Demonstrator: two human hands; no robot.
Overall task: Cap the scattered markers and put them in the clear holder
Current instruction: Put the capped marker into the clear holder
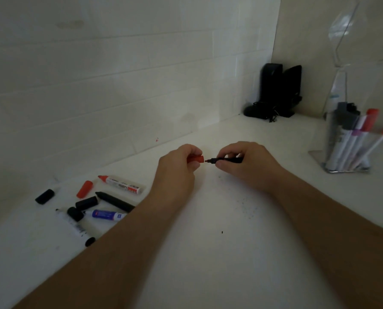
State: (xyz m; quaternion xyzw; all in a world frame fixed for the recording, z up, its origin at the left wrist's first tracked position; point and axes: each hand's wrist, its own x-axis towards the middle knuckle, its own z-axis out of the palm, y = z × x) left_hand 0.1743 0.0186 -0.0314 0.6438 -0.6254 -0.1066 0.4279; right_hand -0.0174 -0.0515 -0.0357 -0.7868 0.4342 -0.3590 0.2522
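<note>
So over on the left of the white counter [208, 253] there's the loose pile: a black cap [44, 196] farthest left, a red cap [85, 189], a white marker with a red tip [121, 184], another black cap [86, 203], a black marker [114, 201], a blue-labelled marker [107, 215] and a white marker with black print [72, 224] nearest the camera. All of them lie flat and uncapped as far as I can see.

Middle of the shot, both forearms reach in from the near edge. The left hand [179, 166] is curled round a red cap [196, 158], open end pointing right. The right hand [244, 162] pinches a dark marker [226, 161] level, red tip just short of the cap, not quite touching.

Far right stands the clear holder [342, 143] with several capped markers leaning inside. Back in the corner by the tiled wall [119, 85] sit two black things [275, 92], too dark to make out.
</note>
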